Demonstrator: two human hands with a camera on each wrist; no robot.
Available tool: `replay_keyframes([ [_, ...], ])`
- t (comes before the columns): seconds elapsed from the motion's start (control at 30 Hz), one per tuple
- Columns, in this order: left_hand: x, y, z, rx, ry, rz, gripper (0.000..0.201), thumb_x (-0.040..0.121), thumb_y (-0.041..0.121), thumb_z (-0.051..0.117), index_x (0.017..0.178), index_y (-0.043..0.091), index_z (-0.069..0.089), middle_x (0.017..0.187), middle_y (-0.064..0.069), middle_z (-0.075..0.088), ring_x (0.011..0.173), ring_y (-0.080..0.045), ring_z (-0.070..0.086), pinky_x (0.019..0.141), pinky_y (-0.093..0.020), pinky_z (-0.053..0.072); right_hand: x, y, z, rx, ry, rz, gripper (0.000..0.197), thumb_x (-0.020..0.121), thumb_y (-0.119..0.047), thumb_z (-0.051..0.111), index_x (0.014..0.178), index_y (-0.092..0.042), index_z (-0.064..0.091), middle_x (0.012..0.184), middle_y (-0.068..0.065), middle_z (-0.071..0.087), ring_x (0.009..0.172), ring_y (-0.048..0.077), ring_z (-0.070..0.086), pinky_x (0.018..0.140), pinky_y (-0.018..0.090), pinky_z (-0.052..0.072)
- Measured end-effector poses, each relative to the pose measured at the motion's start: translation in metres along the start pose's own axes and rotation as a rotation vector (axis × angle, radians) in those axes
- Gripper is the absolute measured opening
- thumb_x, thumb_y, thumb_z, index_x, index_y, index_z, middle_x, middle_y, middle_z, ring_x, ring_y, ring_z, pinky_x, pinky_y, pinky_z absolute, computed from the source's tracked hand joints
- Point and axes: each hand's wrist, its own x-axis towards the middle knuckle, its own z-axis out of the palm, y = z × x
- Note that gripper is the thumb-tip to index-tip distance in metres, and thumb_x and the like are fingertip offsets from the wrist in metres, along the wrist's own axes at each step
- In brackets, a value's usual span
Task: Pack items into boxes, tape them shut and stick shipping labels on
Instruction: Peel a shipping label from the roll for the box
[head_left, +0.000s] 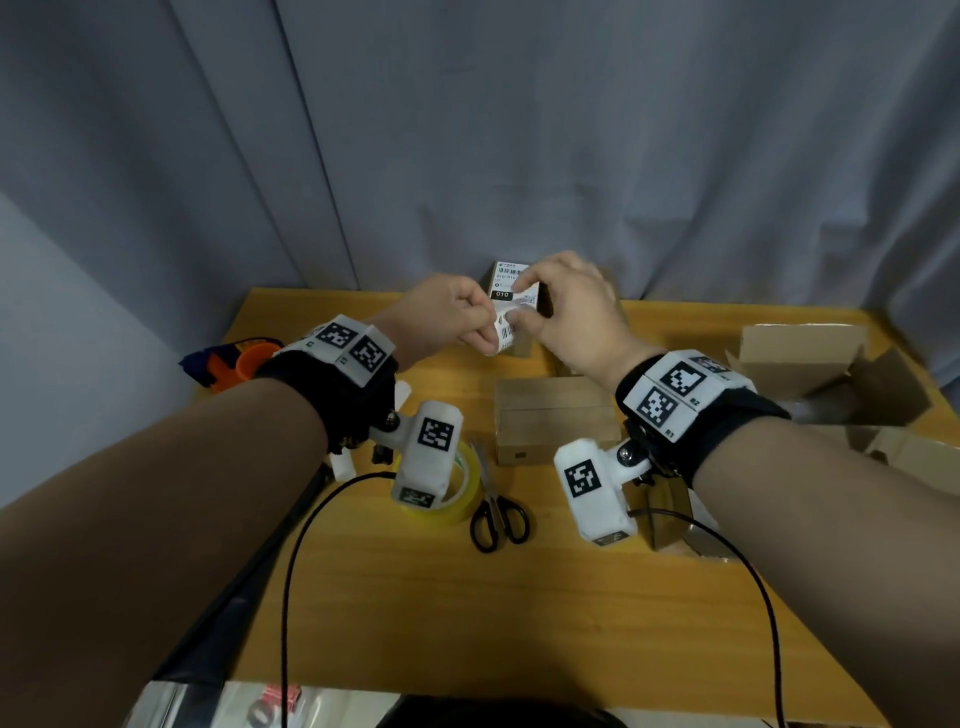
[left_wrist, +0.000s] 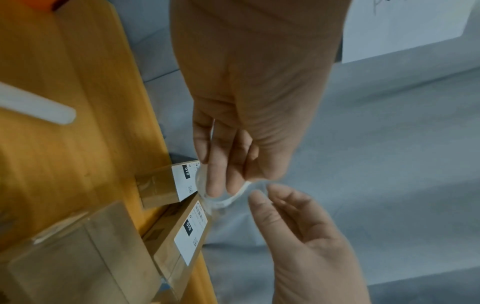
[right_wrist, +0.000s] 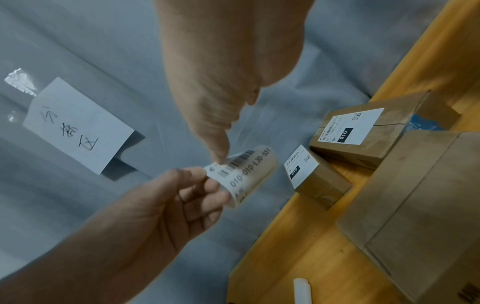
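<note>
Both hands are raised over the far part of the wooden table (head_left: 415, 597). Between them is a curled white shipping label (head_left: 505, 326) with a barcode, its print plain in the right wrist view (right_wrist: 245, 174). My left hand (head_left: 480, 322) pinches one end of the label, thumb on top (right_wrist: 205, 181). My right hand (head_left: 524, 312) pinches the label's upper edge with its fingertips (right_wrist: 221, 158). A plain taped box (head_left: 556, 415) lies on the table below the hands. Two labelled boxes stand behind it, a small one (right_wrist: 306, 172) and a larger one (right_wrist: 358, 131).
A yellow tape roll (head_left: 457, 493) and black scissors (head_left: 498, 514) lie near the left wrist. An orange and blue tape dispenser (head_left: 234, 358) sits at the table's left edge. Open cardboard boxes (head_left: 810, 364) fill the right side. A grey curtain (head_left: 519, 130) hangs behind, with a paper note (right_wrist: 78, 125).
</note>
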Motion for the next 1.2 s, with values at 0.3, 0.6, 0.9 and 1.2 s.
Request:
replay_keyframes([
  [0.3, 0.006, -0.002, 0.011, -0.441, 0.121, -0.009, 0.009, 0.092, 0.007, 0.056, 0.086, 0.012, 0.059, 0.087, -0.008, 0.067, 0.082, -0.016, 0.066, 0.093, -0.031, 0.051, -0.002, -0.009, 0.007, 0.494, 0.123, 0.051, 0.008, 0.084, -0.012, 0.071, 0.091, -0.009, 0.073, 0.085, 0.0, 0.069, 0.078, 0.007, 0.062, 0.078, 0.016, 0.05],
  [0.6, 0.002, 0.0, 0.015, -0.322, 0.111, 0.022, 0.006, 0.094, 0.018, 0.056, 0.093, 0.018, 0.063, 0.091, 0.003, 0.066, 0.083, -0.001, 0.064, 0.085, -0.019, 0.046, 0.0, 0.0, 0.006, 0.585, 0.11, 0.04, 0.012, 0.083, -0.01, 0.072, 0.094, -0.008, 0.073, 0.085, 0.001, 0.071, 0.083, 0.013, 0.067, 0.083, 0.024, 0.054],
  [0.9, 0.003, 0.003, 0.018, -0.291, 0.166, 0.077, 0.011, 0.092, 0.009, 0.058, 0.085, 0.014, 0.065, 0.087, 0.001, 0.066, 0.078, -0.004, 0.064, 0.081, -0.013, 0.049, 0.0, 0.003, 0.006, 0.596, 0.105, 0.041, 0.01, 0.082, -0.013, 0.074, 0.092, -0.013, 0.074, 0.086, 0.004, 0.072, 0.086, 0.019, 0.069, 0.085, 0.034, 0.056],
  [1.2, 0.005, 0.006, 0.023, -0.267, 0.239, 0.056, 0.012, 0.091, 0.008, 0.057, 0.092, 0.003, 0.068, 0.076, 0.001, 0.066, 0.063, 0.005, 0.062, 0.066, -0.008, 0.046, -0.001, 0.005, 0.005, 0.552, 0.103, -0.017, 0.01, 0.085, -0.009, 0.069, 0.094, -0.012, 0.073, 0.085, -0.001, 0.069, 0.081, 0.01, 0.065, 0.081, 0.021, 0.052],
])
